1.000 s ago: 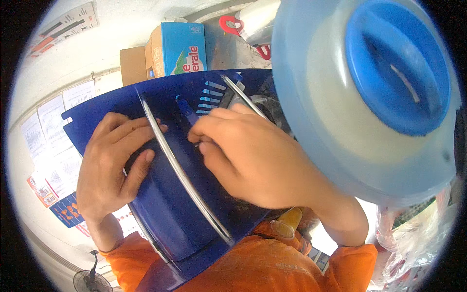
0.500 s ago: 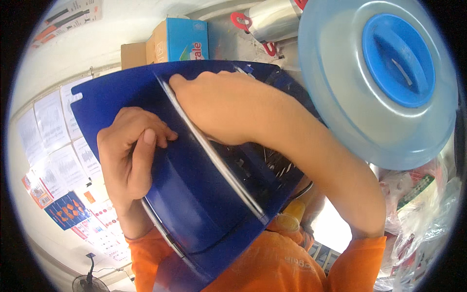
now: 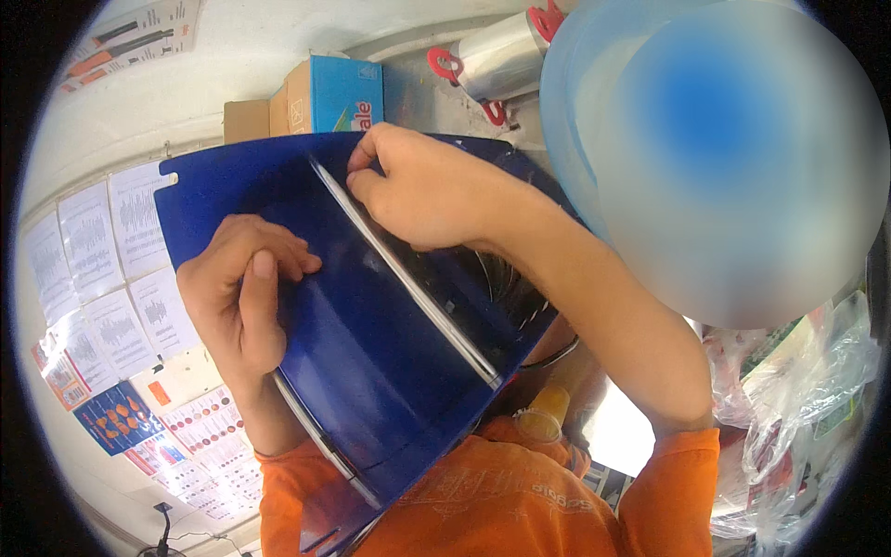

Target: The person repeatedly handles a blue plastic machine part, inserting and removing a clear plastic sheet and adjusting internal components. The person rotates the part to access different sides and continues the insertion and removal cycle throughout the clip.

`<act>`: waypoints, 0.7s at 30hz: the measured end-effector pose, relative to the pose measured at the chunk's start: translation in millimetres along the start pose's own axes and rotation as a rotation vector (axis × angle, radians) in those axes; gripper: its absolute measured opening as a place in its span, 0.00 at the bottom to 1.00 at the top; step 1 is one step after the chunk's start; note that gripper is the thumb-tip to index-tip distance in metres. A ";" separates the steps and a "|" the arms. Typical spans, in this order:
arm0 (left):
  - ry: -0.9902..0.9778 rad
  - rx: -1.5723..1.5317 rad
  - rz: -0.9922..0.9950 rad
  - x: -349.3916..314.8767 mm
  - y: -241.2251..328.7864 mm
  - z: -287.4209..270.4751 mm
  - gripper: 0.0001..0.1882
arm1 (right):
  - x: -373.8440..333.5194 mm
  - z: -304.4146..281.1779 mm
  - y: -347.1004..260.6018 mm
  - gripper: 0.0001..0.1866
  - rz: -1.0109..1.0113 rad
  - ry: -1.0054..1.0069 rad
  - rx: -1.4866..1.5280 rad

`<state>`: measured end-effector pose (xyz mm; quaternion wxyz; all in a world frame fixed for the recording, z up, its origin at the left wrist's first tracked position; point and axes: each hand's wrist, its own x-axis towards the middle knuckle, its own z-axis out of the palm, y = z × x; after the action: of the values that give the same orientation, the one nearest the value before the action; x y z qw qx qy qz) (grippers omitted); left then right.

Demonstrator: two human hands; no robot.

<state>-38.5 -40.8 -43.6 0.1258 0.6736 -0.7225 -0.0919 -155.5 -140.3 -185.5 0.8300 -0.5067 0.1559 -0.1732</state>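
A glossy dark blue panel (image 3: 371,316) tilts in front of me against my orange shirt. One silver strip (image 3: 418,292) runs down its middle and another silver strip (image 3: 320,436) lies along its lower left. My left hand (image 3: 246,302) rests on the panel's left part with fingers curled and thumb folded in. Whatever those fingers may hold is hidden. Near the upper end of the middle strip, my right hand (image 3: 422,190) pinches thumb against forefinger. Anything between these fingertips is too small to make out. My right forearm crosses the panel's dark right side.
A large round container (image 3: 580,102) with a blurred blue centre fills the upper right. Behind the panel stand a blue and brown carton (image 3: 345,93) and a metal cylinder (image 3: 506,60) with red clips. Clear plastic bags (image 3: 780,427) lie at right; papers (image 3: 93,232) cover the left wall.
My right hand has come off the middle strip's upper end and slid slightly right, its thumb and forefinger now showing in a pinch. My left hand stays on the panel. The view has shifted slightly.
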 end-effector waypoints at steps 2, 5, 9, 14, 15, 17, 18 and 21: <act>0.046 -0.038 0.027 -2.4 -0.7 -0.5 0.15 | 4.7 4.5 2.7 0.13 0.028 0.031 0.074; 0.088 -0.053 0.057 -3.9 -1.6 -3.0 0.16 | 9.3 9.8 5.2 0.15 0.033 0.122 0.069; 0.141 -0.083 0.067 -2.1 -1.4 0.2 0.16 | 12.7 7.0 12.2 0.17 -0.015 0.293 0.044; 0.093 -0.027 0.092 1.9 -1.0 0.9 0.16 | 12.9 3.5 10.5 0.23 0.016 0.258 -0.057; 0.070 -0.004 0.076 1.2 -0.1 1.9 0.16 | 11.8 5.1 10.9 0.24 0.012 0.196 -0.041; 0.022 0.043 0.044 3.1 2.9 3.5 0.16 | 11.6 7.6 13.5 0.25 -0.007 0.123 -0.076; -0.013 0.048 0.047 6.1 5.3 4.6 0.16 | 12.4 9.1 15.7 0.25 -0.021 0.103 -0.124; -0.090 0.062 0.046 12.9 7.6 7.7 0.17 | 13.1 10.0 23.7 0.18 -0.118 0.096 -0.163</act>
<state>-48.9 -53.4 -47.9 0.0747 0.6555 -0.7452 -0.0968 -136.3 -128.2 -203.4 0.7660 -0.5720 0.1790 -0.2324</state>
